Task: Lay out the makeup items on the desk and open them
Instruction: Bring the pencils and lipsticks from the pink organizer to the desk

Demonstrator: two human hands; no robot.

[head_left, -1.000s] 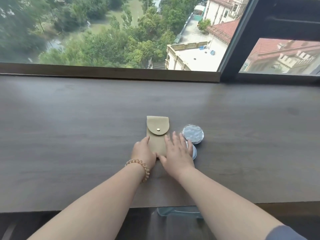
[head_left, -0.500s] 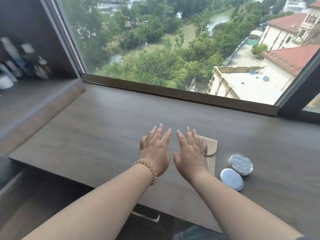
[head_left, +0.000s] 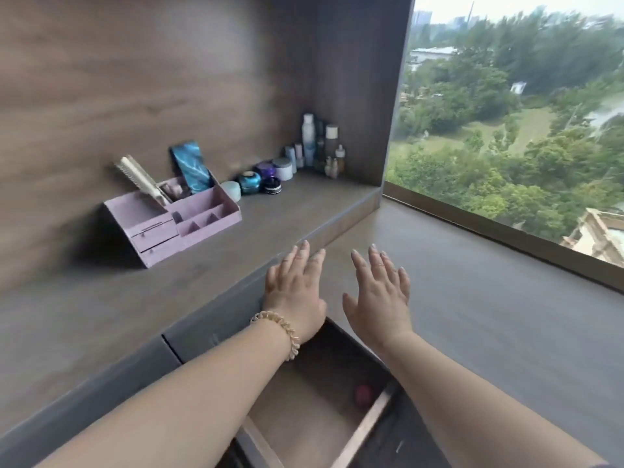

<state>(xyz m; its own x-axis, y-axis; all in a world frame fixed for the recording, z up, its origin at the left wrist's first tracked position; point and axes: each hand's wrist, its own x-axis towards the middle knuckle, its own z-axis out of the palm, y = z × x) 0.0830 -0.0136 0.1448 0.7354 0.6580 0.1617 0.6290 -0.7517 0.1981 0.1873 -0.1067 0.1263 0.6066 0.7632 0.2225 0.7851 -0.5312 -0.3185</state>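
Both hands hover empty, fingers spread, above the dark wooden desk (head_left: 489,332). My left hand (head_left: 295,285), with a coiled band at the wrist, is over the edge of the raised side shelf (head_left: 202,271). My right hand (head_left: 380,292) is a little to its right, above the desk. On the shelf stand several cosmetic jars (head_left: 260,180) and a row of bottles (head_left: 320,146). Below my arms an open drawer (head_left: 358,430) holds a small red round object (head_left: 364,393). The beige pouch and the round compacts are out of view.
A pink desk organizer (head_left: 175,221) with small drawers holds a hairbrush (head_left: 141,179) and a blue item (head_left: 190,170) on the shelf's left part. A large window (head_left: 523,130) runs along the desk's far side, with a sill at its base.
The view has swung left from the pouch and compacts to the side shelf and open drawer. Both hands lifted off the pouch and now hover spread and empty.
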